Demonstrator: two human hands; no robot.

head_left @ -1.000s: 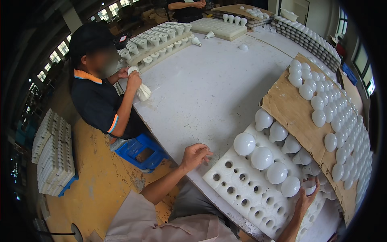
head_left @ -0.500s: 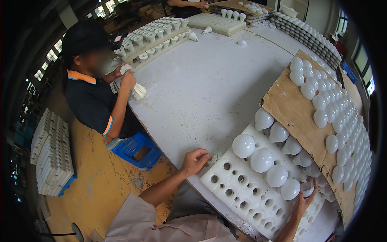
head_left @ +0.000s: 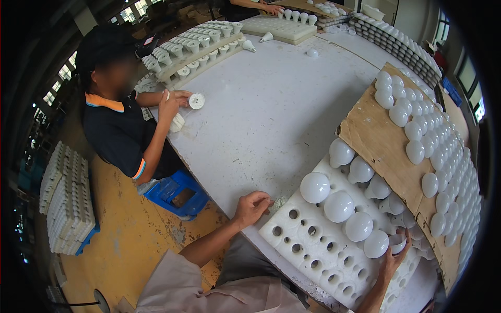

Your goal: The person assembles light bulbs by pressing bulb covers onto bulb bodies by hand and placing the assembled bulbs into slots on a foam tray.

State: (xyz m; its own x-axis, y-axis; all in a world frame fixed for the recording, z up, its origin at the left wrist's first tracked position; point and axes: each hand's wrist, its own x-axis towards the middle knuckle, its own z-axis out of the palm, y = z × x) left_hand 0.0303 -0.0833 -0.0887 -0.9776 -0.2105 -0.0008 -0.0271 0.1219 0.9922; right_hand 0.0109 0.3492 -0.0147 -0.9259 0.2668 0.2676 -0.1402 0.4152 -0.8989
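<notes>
White foam tray (head_left: 308, 250) with round holes sits at the table's near edge; the left hand (head_left: 252, 207), fingers curled, still rests on its left corner. The right hand (head_left: 392, 256) has slid down the tray's right side, gripping a bulb (head_left: 398, 243). Farther left, a co-worker (head_left: 117, 122) has lifted a white disc (head_left: 196, 100).

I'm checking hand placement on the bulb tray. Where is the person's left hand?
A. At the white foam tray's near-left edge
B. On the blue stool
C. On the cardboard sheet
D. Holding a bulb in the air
A: the left hand rests at the edge of the white foam tray, holding no bulb.
</notes>
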